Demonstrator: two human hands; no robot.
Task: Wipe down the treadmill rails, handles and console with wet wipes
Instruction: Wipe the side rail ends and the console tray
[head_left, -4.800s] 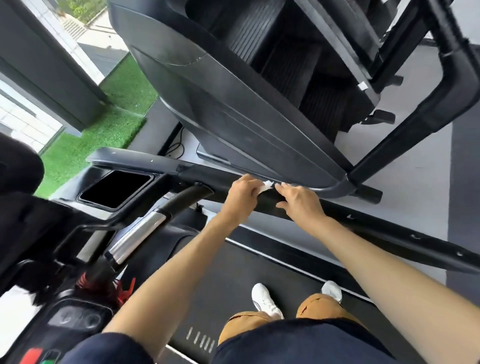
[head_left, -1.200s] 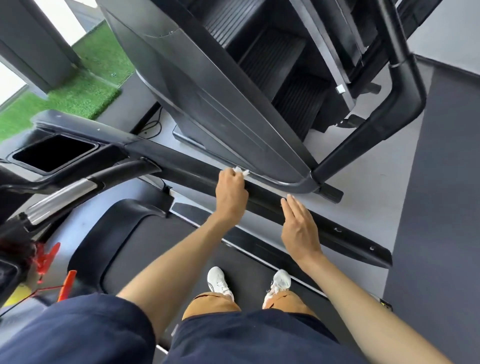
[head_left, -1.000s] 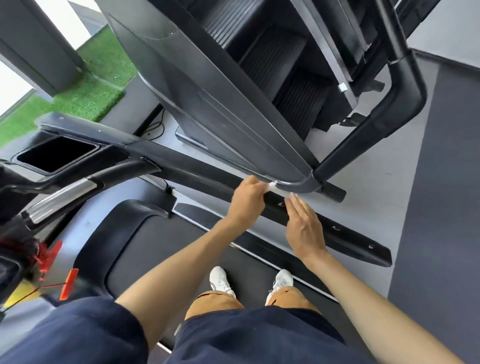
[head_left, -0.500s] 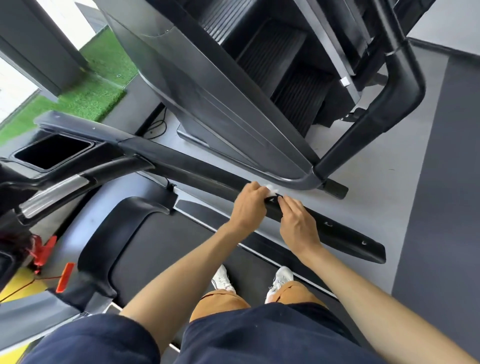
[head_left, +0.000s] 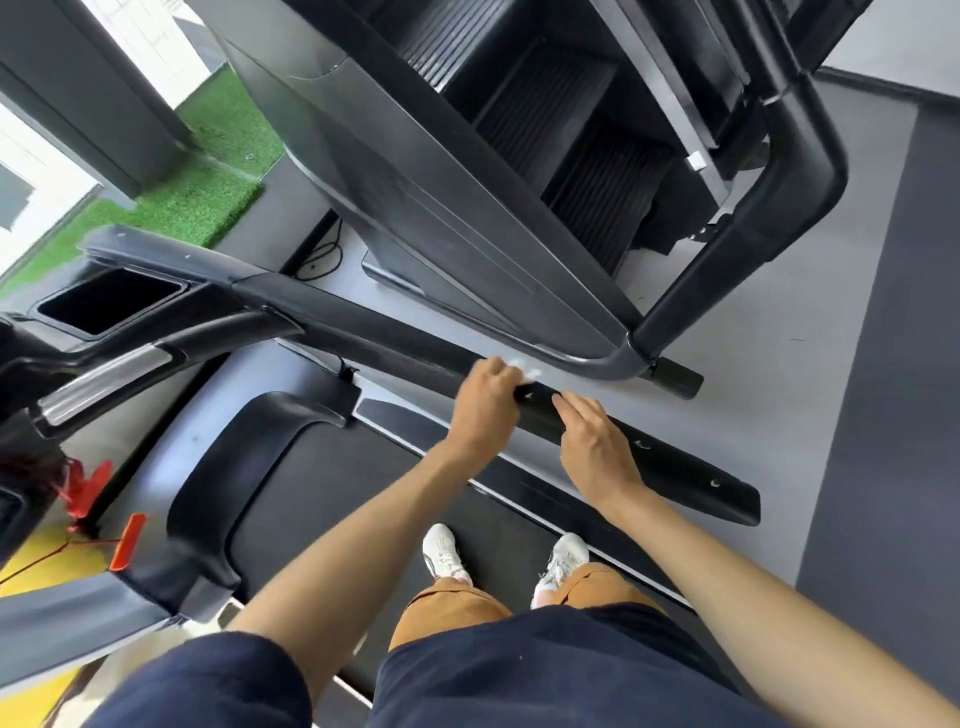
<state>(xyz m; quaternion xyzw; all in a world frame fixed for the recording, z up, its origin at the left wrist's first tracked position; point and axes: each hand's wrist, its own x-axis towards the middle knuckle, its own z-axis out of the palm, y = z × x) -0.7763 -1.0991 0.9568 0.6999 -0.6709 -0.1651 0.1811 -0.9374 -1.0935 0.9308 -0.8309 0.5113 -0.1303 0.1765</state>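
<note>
Rail (head_left: 675, 462): long axis upper left to lower right. Left hand (head_left: 485, 402) clenches wipe (head_left: 524, 371) on it, centre frame; right hand (head_left: 597, 447), fingers (head_left: 571, 410) flat, rests just beyond, lower right.

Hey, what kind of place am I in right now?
Probably a gym: the left hand presses a wet wipe on a treadmill rail, white shoes stand on its belt, and a stair-climber with ribbed steps stands alongside.
</note>
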